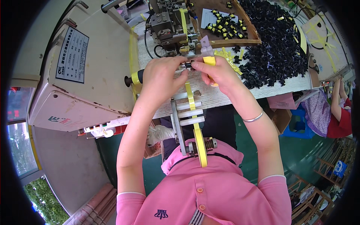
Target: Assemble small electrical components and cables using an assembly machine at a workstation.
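Both my hands meet at the front of a small metal machine (167,28). Between their fingertips is a small black part (187,65) with a shiny metal bit. My left hand (163,77) has thumb and fingers closed on its left side. My right hand (221,74) pinches its other side, with yellow tape (209,60) wrapped on a finger. Below them, a strip of yellow tape (190,97) runs over white rollers (191,113) from a tape roll (201,150) at my waist. The fingers partly cover the black part.
A large heap of black parts (272,45) covers the right of the table. Behind, a wooden tray (258,35) holds several parts with yellow tape. Beige machine housing (90,56) stands close on the left, beside a black knob (129,81). Another person (339,108) works at far right.
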Tool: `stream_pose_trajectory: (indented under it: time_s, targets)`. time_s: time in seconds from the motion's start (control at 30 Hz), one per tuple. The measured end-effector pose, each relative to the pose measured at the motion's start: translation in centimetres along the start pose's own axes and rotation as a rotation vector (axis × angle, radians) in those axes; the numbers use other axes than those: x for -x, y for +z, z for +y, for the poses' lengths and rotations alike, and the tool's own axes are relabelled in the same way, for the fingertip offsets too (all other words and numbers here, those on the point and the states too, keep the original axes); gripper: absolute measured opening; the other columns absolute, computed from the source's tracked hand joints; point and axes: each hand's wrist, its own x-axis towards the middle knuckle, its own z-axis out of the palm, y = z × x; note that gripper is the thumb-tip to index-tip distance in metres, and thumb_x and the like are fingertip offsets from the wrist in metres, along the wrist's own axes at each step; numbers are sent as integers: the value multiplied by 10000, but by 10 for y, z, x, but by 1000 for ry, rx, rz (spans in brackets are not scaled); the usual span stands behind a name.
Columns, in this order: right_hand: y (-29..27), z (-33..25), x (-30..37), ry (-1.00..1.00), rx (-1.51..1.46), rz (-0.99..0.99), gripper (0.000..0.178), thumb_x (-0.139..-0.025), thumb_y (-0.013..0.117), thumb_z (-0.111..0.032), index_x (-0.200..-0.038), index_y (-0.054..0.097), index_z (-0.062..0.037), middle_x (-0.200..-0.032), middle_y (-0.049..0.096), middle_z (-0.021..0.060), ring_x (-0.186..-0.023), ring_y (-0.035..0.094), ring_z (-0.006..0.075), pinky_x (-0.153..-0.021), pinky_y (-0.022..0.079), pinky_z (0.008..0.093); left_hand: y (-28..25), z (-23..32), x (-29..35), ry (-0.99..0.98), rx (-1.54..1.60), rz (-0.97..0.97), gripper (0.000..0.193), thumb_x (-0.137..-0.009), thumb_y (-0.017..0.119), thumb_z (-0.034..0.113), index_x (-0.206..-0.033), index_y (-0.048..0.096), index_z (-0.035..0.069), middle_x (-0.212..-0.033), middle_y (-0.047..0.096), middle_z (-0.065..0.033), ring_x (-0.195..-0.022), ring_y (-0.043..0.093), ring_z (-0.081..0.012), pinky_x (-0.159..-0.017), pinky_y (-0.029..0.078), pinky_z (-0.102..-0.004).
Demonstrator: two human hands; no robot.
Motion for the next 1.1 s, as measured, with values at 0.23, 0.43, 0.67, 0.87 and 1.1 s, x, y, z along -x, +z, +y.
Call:
stream_pose_trajectory:
  time_s: [0.23,0.43,0.67,0.87,1.1]
  targets:
    - [14,6,-3,-159,22,42,225,-849,661,-191,-977,623,-9,-603,541,-10,-445,453,54,-400,306,200,0,0,-2,1,18,39,258,-709,697,145,-947,655,52,-819,665,-109,-732,637,-268,-657,476,-353]
    - [14,2,-1,-112,115,65,223,-874,630,-228,-976,639,-29,-626,575,-3,-447,457,54,-416,337,207,-1,-3,-1,-71,49,-11,206,-722,695,140,-897,638,48,-796,660,-103,-708,626,-273,-645,466,-358]
    - [-11,-51,-48,-559,844,349,229,-864,600,-217,-873,664,2,-683,642,97,-537,590,136,-536,481,296,1,-2,0,-9,9,48,160,-730,676,147,-853,592,88,-606,562,-69,-609,578,-282,-613,431,-405]
    - [-1,-70,-86,-245,1148,216,215,-792,627,-201,-828,673,5,-660,637,147,-611,655,211,-570,489,317,1,-2,1,-14,6,32,159,-734,673,149,-857,592,89,-626,570,-67,-635,580,-276,-629,429,-406]
    - [-8,-61,-102,-345,-91,201,234,-860,615,-217,-925,679,-2,-782,667,65,-496,474,72,-428,311,204,0,-3,2,8,-3,59,147,-739,668,153,-851,595,92,-654,580,-62,-654,583,-268,-636,429,-402]
